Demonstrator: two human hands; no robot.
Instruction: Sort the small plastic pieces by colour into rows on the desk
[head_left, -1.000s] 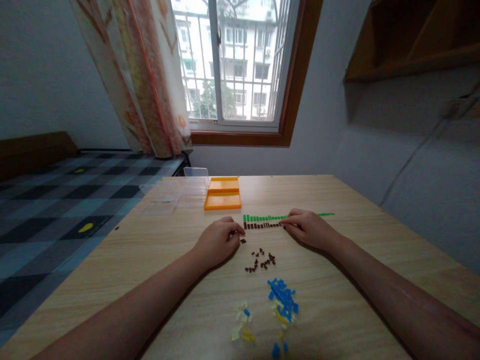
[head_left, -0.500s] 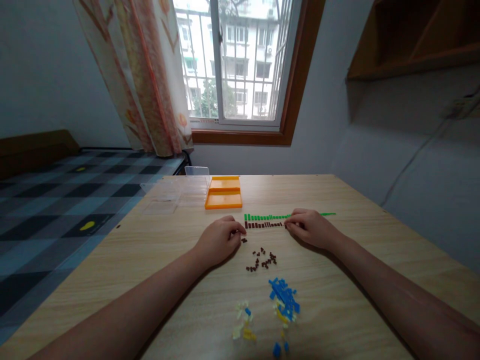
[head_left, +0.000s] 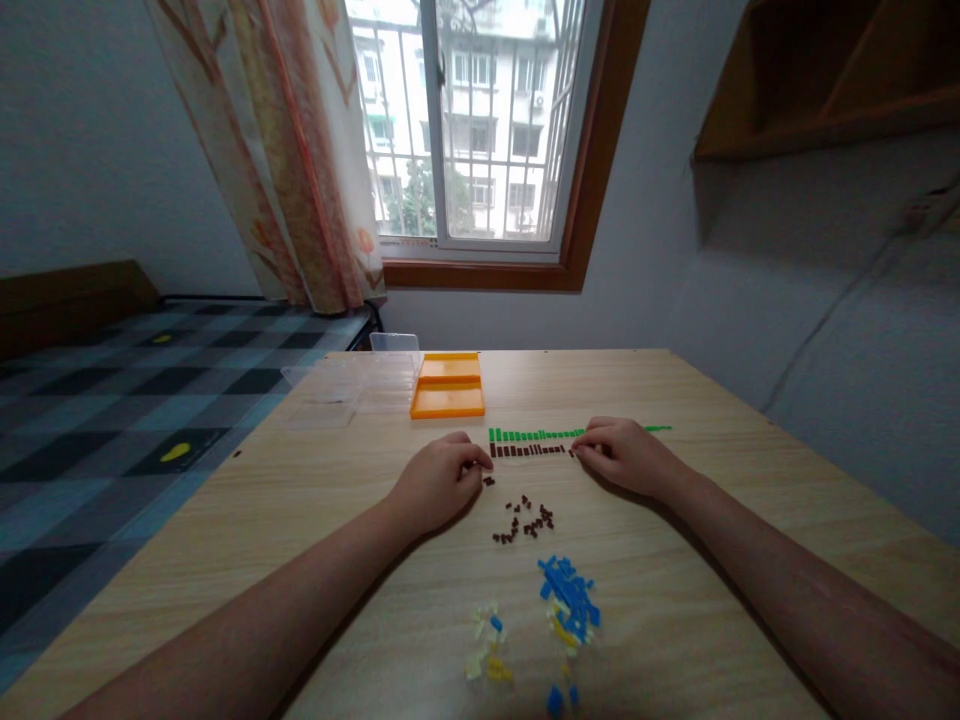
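Note:
Two rows of tiny flat pieces lie on the wooden table, a green row (head_left: 525, 435) behind a brown row (head_left: 517, 451), the larger pieces at the left. My right hand (head_left: 626, 460) rests at the brown row's right end, thumb and fingers drawn together beside a small brown piece (head_left: 571, 453). Whether they grip anything is too small to see. It covers part of the green row. My left hand (head_left: 442, 482) is closed on the tabletop by the row's left end, next to a few loose brown pieces (head_left: 489, 481). Its curled fingers hide whatever they may hold.
Nearer lie scattered brown pieces (head_left: 536, 522), a blue pile (head_left: 570, 595) and yellowish pieces (head_left: 495, 668). At the back left stand an open orange case (head_left: 448, 411) and clear plastic boxes (head_left: 322, 412). A bed (head_left: 150, 400) adjoins the table on the left.
My right fingertips have shifted slightly right, showing more of the small brown piece at the row's end. My left hand has hardly moved.

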